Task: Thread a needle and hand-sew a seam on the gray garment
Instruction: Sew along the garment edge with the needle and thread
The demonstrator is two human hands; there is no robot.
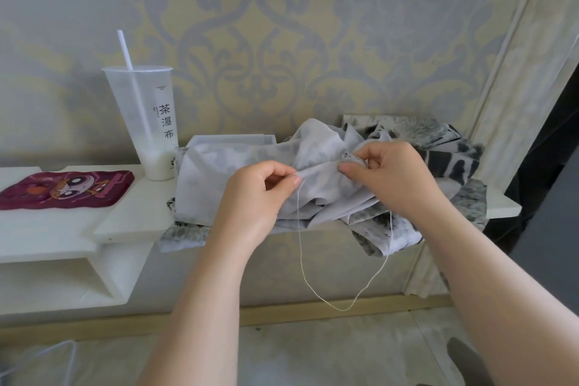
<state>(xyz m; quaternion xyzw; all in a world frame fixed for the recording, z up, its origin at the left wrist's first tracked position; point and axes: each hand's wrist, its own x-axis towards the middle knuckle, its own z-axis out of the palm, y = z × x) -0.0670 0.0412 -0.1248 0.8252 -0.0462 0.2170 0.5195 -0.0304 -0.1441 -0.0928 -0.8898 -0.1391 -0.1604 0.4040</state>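
Across the shelf [134, 219] lies the gray garment [238, 160], right fingers [352, 170] pinching it, left fingers [288, 181] pinching drooping thread [341, 309].

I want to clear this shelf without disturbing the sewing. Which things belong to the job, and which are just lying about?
In the job:
gray garment
thread, pinched by the left hand
right hand, pinching the garment

Lying about:
plastic cup with a straw
maroon cartoon pouch
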